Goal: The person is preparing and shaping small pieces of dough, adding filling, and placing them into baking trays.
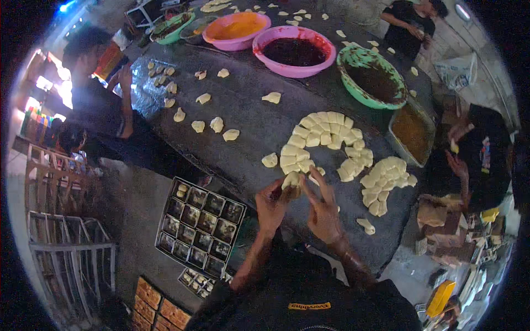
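Note:
My left hand [270,208] is closed around a pale piece of dough [291,180] at the near edge of the dark table. Beside it my right hand [324,212] has its fingers stretched out and apart, the fingertips close to that dough; whether they touch it is hard to make out. Just beyond my hands lies a curved cluster of cut dough pieces [323,129]. A second cluster of dough pieces [386,179] sits to the right of my right hand. One loose dough piece [270,160] rests left of the larger cluster.
Pink basins hold dark red filling [294,52] and orange filling [236,28]. A green basin [371,77] and a metal tray of brown filling [412,132] stand right. Below left is a rack of square tins [201,225]. Several people work around the table [243,99].

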`<state>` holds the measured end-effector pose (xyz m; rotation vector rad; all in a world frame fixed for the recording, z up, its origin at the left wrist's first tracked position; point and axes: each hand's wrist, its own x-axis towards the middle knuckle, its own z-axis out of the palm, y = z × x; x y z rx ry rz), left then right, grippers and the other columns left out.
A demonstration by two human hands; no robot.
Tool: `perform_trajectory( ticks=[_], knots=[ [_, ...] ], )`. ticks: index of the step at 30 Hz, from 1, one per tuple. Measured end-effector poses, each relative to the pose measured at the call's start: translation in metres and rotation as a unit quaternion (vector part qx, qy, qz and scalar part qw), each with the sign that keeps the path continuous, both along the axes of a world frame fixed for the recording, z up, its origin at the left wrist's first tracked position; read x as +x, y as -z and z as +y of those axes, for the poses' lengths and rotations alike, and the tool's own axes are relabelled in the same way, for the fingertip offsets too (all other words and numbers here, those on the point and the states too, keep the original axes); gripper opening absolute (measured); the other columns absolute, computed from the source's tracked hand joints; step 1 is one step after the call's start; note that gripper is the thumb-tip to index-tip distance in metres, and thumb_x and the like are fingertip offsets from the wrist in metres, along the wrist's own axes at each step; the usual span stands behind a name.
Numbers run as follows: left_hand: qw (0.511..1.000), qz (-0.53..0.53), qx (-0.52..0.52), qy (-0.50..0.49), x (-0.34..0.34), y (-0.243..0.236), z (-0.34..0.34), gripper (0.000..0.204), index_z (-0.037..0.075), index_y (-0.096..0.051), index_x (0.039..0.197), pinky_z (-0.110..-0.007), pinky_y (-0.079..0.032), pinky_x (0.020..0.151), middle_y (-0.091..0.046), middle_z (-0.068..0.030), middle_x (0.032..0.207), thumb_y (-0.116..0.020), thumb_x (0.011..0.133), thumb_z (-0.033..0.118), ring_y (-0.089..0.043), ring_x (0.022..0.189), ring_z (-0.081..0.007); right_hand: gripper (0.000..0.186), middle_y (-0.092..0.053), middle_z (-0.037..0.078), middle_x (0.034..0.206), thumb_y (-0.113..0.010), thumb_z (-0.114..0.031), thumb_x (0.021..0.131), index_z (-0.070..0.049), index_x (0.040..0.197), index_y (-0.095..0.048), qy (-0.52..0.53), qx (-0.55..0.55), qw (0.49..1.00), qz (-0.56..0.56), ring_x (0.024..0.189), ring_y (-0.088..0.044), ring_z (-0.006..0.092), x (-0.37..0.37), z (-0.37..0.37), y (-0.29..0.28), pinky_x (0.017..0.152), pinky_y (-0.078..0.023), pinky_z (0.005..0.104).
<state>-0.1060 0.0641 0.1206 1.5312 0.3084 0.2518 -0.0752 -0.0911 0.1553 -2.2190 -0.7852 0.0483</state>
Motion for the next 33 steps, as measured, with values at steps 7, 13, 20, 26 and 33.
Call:
perform_trajectory(
  ticks=[7, 13, 20, 26, 33],
  knots=[
    [0.944, 0.149, -0.296, -0.008, 0.051, -0.013, 0.040, 0.032, 0.000, -0.065, 0.114, -0.027, -0.051, 0.074, -0.068, -0.0058, 0.094, -0.060, 0.096, 0.025, -0.063, 0.081, -0.0123, 0.060, -0.054, 0.010, 0.128, -0.059, 0.013, 0.062, -0.007, 0.119, -0.064, -0.105, -0.001, 0.987, -0.121, 0.113, -0.055, 0.0322, 0.054, 0.025, 0.013, 0.091, -0.049, 0.0403],
    [0.845, 0.170, -0.490, 0.128, 0.057, 0.006, 0.035, 0.027, 0.003, -0.064, 0.112, -0.027, -0.051, 0.071, -0.068, -0.0051, 0.096, -0.058, 0.098, 0.025, -0.063, 0.082, -0.0110, 0.045, -0.062, 0.005, 0.110, -0.067, 0.003, 0.066, -0.011, 0.108, -0.070, -0.122, 0.056, 0.958, -0.252, 0.095, -0.060, 0.0274, 0.083, 0.013, 0.015, 0.073, -0.050, 0.0378],
    [0.980, 0.013, 0.043, 0.194, -0.006, -0.025, -0.003, 0.027, -0.005, -0.058, 0.119, -0.027, -0.051, 0.076, -0.066, -0.0057, 0.092, -0.057, 0.094, 0.006, -0.060, 0.090, -0.0110, 0.036, -0.065, 0.005, 0.096, -0.072, 0.001, 0.066, -0.011, 0.100, -0.073, 0.052, 0.134, 0.952, -0.271, 0.074, -0.058, 0.0235, 0.031, -0.014, 0.019, 0.063, -0.046, 0.0343],
    [0.982, 0.100, -0.065, 0.148, -0.054, -0.033, -0.060, 0.025, 0.002, -0.061, 0.117, -0.023, -0.047, 0.070, -0.066, -0.0054, 0.094, -0.059, 0.095, 0.011, -0.057, 0.084, -0.0062, 0.045, -0.067, 0.009, 0.095, -0.065, -0.001, 0.085, -0.007, 0.129, -0.060, 0.112, 0.109, 0.976, -0.149, 0.080, -0.063, 0.0214, -0.015, -0.037, -0.003, 0.072, -0.052, 0.0344],
    [0.917, 0.029, -0.391, 0.067, -0.068, -0.046, -0.075, 0.050, -0.004, -0.056, 0.124, -0.032, -0.048, 0.097, -0.060, -0.0177, 0.127, -0.048, 0.075, -0.012, -0.058, 0.116, -0.0235, 0.045, -0.067, 0.016, 0.102, -0.051, -0.031, 0.100, 0.001, 0.132, -0.053, 0.097, 0.119, 0.903, 0.402, 0.086, -0.068, 0.0255, -0.070, -0.076, -0.004, 0.078, -0.053, 0.0357]
  ],
)
